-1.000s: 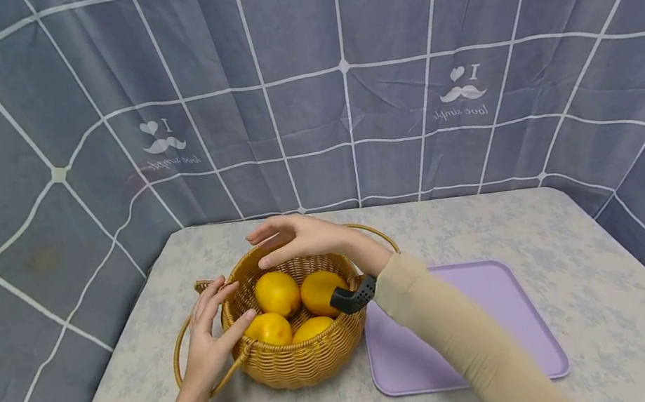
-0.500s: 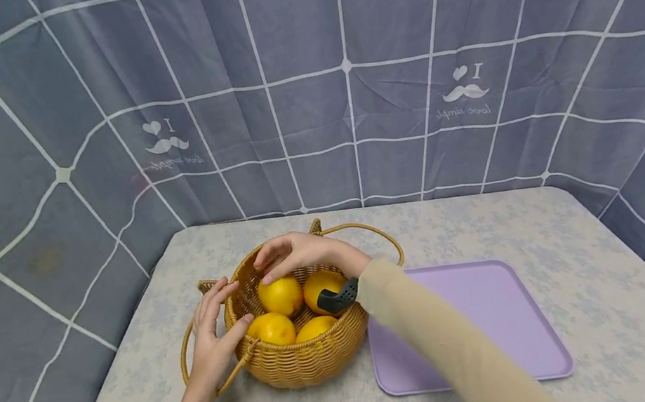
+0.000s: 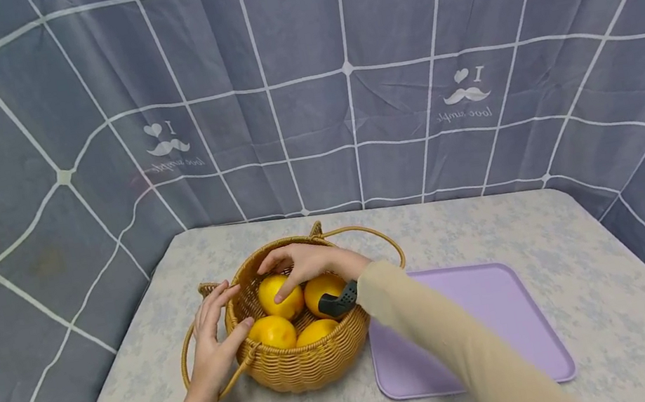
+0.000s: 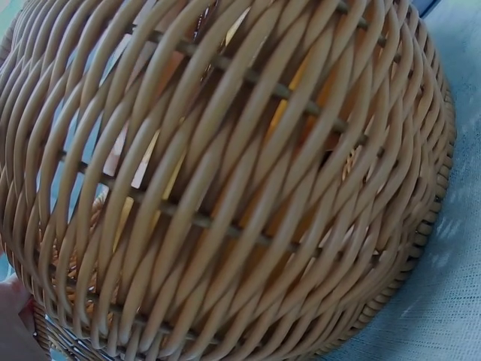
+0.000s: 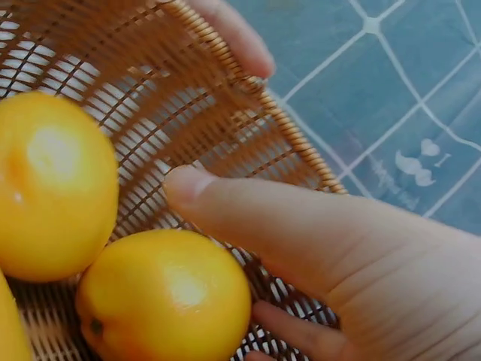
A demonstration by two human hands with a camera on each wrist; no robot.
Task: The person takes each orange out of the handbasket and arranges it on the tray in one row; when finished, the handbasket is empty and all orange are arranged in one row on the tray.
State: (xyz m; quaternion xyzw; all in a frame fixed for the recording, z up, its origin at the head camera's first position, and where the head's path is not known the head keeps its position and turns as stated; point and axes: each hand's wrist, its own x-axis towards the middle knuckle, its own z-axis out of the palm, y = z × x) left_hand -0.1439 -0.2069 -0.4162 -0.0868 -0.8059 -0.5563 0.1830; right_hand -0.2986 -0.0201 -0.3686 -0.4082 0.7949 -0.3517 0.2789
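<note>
A round wicker basket (image 3: 306, 369) holds several yellow lemons, among them a back-left lemon (image 3: 270, 291) and a front lemon (image 3: 272, 333). My right hand (image 3: 311, 261) reaches into the basket from above. In the right wrist view, its thumb (image 5: 248, 207) passes above the nearest lemon (image 5: 165, 293), while its fingers lie beyond that fruit, partly hidden; no grip on it is visible. My left hand (image 3: 212, 344) rests at the basket's left rim, fingers spread along the outside. The left wrist view is mostly filled by the wicker wall (image 4: 225, 180).
A lilac tray (image 3: 492, 297) lies on the table to the right of the basket, partly under the right sleeve (image 3: 447, 333). Two looped handles, the right one (image 3: 375, 228) included, stick out from the basket. A grey-blue checked curtain (image 3: 309, 118) hangs behind the table (image 3: 607, 295).
My right hand has come down from above the rim into the basket, its thumb now in front of the back-left lemon. The left hand keeps its place at the rim.
</note>
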